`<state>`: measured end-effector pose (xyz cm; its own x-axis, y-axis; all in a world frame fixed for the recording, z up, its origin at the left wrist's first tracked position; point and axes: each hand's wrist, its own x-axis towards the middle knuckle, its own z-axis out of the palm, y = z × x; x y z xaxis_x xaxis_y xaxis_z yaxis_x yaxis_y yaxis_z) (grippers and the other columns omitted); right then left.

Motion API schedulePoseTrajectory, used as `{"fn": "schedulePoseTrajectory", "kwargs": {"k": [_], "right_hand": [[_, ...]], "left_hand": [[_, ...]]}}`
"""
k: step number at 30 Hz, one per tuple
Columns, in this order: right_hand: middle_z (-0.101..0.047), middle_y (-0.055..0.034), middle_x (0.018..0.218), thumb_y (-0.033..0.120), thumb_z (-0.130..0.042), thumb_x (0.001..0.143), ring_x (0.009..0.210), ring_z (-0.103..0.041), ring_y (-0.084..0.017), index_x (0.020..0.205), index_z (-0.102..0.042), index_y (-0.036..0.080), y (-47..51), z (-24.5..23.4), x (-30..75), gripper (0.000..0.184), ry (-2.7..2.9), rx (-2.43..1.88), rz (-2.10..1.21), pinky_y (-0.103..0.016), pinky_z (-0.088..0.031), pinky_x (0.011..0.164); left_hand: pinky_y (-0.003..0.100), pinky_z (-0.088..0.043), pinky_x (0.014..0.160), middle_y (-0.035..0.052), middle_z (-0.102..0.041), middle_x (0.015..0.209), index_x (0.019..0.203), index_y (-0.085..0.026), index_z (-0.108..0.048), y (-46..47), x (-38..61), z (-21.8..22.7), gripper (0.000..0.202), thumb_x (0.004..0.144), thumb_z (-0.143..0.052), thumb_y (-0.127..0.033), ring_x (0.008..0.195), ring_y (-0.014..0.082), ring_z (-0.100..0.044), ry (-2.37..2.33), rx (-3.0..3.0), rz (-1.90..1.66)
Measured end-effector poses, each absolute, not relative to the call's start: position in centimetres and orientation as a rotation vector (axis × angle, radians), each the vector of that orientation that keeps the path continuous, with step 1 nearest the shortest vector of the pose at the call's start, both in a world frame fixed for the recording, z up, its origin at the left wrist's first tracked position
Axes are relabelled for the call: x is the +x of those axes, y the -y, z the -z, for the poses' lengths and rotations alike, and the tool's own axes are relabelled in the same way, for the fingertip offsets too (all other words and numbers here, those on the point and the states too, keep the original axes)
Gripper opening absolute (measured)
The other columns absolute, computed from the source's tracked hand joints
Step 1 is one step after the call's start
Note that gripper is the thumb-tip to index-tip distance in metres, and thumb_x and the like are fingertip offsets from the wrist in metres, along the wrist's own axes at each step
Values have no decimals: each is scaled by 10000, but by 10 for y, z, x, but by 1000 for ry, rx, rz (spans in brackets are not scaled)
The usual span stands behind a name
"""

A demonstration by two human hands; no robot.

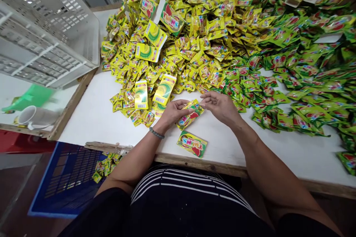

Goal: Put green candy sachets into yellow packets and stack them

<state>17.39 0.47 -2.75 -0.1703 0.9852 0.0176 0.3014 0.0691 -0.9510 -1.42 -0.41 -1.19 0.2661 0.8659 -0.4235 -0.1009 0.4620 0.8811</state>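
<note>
My left hand, with a bead bracelet at the wrist, is closed around a small stack of yellow-green candy sachets just above the white table. My right hand pinches the top edge of the same stack with its fingertips. A flat printed box lies on the table right below my hands. A big heap of yellow sachets rises behind my hands, and green sachets spread to the right.
Yellow cartons lie at the heap's front. A white plastic crate stands at the left, with a green scoop and a white cup below it. A blue crate with several sachets sits on the floor by my knee.
</note>
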Motion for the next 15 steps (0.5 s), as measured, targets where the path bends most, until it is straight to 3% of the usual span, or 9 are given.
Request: {"fn": "schedulePoseTrajectory", "kwargs": {"k": [5,8,11,15], "right_hand": [[-729,-6,785,259,-603,786,705,-664,-190,1034,-614,243,3,20,165,249,1674,-1278,-1123,-340,-517,709],[-735,-16,883,306,-598,824,800,-679,-184,1084,-560,249,2,20,167,269,1505,-1155,-1146,-354,-539,774],[-689,-45,983,380,-678,800,899,-651,-188,1012,-611,233,-2,25,169,267,1351,-1188,-907,-359,-539,809],[-671,-38,924,469,-731,755,808,-641,-182,993,-683,236,-2,33,161,336,1372,-1129,-1100,-357,-564,733]], "left_hand": [[216,-446,531,-23,-678,670,938,-128,-633,6,-13,13,605,453,-932,-334,537,93,-584,-1103,891,-847],[224,-460,554,-33,-671,677,1017,-158,-587,6,-13,14,616,534,-903,-374,554,105,-599,-1072,912,-937],[231,-467,575,-51,-640,673,1118,-216,-517,4,-14,15,613,638,-854,-394,579,117,-611,-1055,958,-1125],[257,-495,731,-7,-653,860,1094,-224,-535,4,-15,17,498,713,-805,-399,773,131,-634,-1033,1066,-1269]]}}
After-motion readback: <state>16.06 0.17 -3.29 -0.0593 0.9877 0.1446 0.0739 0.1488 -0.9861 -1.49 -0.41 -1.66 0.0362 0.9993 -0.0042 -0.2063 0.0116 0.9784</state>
